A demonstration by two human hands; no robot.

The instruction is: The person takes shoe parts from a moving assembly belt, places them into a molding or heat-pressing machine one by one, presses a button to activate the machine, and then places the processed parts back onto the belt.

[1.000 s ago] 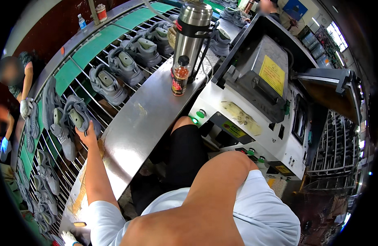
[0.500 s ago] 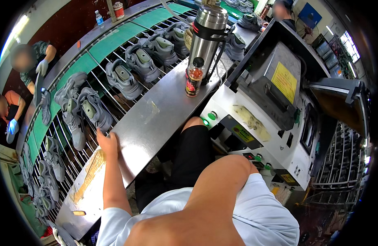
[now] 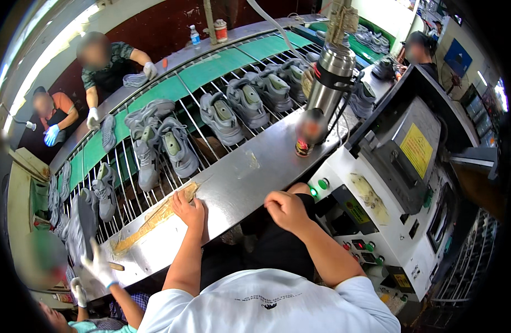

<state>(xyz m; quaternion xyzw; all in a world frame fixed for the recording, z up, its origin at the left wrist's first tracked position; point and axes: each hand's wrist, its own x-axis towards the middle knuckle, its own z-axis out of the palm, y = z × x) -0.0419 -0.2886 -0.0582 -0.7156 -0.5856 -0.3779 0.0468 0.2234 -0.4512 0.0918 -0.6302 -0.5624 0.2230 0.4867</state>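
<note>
My left hand (image 3: 188, 210) lies on the steel ledge (image 3: 233, 183), fingers apart, at the end of a strip of brown tape (image 3: 155, 217). It holds nothing. Just off the ledge's near edge, above my lap, my right hand (image 3: 287, 211) is curled into a loose fist with nothing visible in it. Beyond the ledge, grey sneakers stand on a rack of metal rods; the nearest to my left hand is a sneaker (image 3: 179, 149) with a pale green insert. Another sneaker (image 3: 221, 118) stands farther right.
A steel flask (image 3: 329, 83) and a small bottle (image 3: 306, 141) stand on the ledge. At right is a white machine (image 3: 344, 194) with buttons. White-gloved hands (image 3: 100, 265) of a person at lower left are beside a blurred grey shoe (image 3: 82, 225). Co-workers stand behind the green belt (image 3: 211, 69).
My right forearm and hand have come into view from the right. My left hand now lies on the tape, away from the rods. White-gloved hands have appeared at lower left. The view has shifted.
</note>
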